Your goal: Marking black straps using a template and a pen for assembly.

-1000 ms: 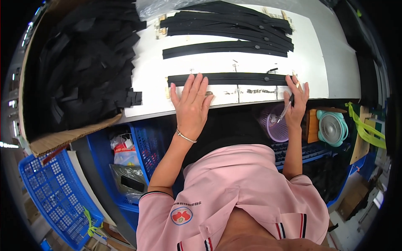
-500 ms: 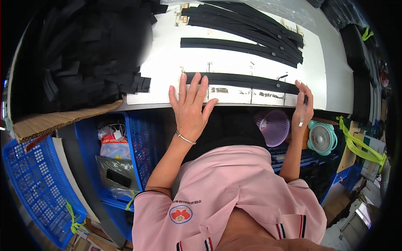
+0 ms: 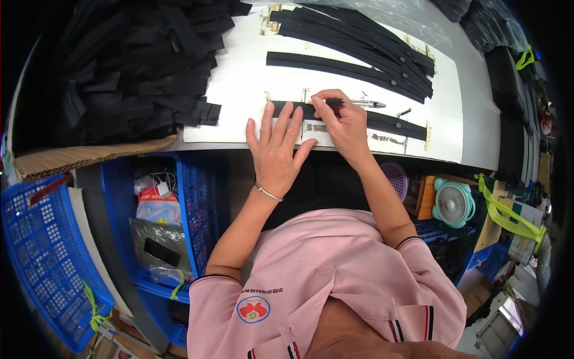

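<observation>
A black fabric strip [image 3: 388, 123] lies along the near edge of a white board [image 3: 239, 81], with a small round grey piece on its right part. My left hand [image 3: 274, 152] rests flat on the strip's left end, fingers spread. In my right hand [image 3: 348, 130] is a pen [image 3: 366, 104] with a black grip and clear barrel, its writing end at the strip just right of my left fingers. Farther back lies a second black strip [image 3: 329, 64], and behind it a pile of several overlapping strips [image 3: 353, 37].
A large heap of black strips [image 3: 137, 72] fills the left, beside a cardboard edge [image 3: 89, 158]. Below stand blue baskets [image 3: 54, 263], one holding bags and a phone [image 3: 161, 252]. A turquoise fan [image 3: 453, 202] and a purple basket [image 3: 394, 179] sit under the table.
My right hand has moved left from the strip's right end to beside my left hand, bringing the pen to the strip. The left hand stays flat in place.
</observation>
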Available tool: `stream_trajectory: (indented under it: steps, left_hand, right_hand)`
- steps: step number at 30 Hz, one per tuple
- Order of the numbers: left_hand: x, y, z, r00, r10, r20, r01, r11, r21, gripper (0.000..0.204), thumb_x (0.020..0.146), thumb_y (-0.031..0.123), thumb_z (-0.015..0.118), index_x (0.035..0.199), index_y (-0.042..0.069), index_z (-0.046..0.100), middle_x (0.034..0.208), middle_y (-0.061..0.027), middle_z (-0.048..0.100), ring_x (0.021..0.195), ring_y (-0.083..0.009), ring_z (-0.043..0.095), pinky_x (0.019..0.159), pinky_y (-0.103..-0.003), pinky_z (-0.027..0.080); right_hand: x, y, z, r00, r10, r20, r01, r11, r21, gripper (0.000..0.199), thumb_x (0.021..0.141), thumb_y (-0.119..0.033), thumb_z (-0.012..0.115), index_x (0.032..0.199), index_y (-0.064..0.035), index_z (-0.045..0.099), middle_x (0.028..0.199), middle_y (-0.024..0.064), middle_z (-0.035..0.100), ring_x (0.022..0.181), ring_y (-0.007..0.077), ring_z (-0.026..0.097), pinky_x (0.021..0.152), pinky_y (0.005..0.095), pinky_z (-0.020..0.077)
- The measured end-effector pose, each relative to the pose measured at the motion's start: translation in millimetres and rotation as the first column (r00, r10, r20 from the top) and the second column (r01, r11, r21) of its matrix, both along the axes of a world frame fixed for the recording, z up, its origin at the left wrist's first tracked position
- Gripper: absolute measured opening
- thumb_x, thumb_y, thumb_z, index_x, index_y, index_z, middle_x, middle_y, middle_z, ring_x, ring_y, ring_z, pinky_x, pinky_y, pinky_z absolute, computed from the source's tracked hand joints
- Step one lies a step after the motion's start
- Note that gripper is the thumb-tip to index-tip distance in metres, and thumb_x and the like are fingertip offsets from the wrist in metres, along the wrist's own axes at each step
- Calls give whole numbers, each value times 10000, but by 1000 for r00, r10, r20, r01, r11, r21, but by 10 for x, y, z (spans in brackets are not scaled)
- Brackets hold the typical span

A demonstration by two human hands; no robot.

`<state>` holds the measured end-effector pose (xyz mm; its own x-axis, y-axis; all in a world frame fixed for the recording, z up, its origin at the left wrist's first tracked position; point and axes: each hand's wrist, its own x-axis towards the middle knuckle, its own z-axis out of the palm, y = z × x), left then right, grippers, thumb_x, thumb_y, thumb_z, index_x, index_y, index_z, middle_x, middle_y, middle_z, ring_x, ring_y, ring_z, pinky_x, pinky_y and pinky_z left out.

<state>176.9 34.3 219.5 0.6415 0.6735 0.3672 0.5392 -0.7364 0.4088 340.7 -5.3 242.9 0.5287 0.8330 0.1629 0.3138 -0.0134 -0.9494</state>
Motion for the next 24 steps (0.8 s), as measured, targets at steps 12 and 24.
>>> stream_trajectory:
  steps: [12,24]
  left_hand:
    - [4,-1,-5,1000,9,5,-9,1000,11,670,874,409,747,1441,101,568,1472,-48,555,1444,-321,407,1177,-569,177]
    - [10,-1,-18,1000,11,-6,-10,1000,19,665,875,428,746,1436,112,577,1470,-42,558,1447,-307,403,1183,-564,167]
  right_hand:
    - [-11,10,-1,986,52,157,-42,997,-67,205,978,-111,672,922,85,693,968,36,730,694,94,683,603,239,503]
    - [54,-49,-48,980,161,118,-151,985,-86,178,954,-93,688,889,73,701,849,20,715,603,59,572,549,237,451]
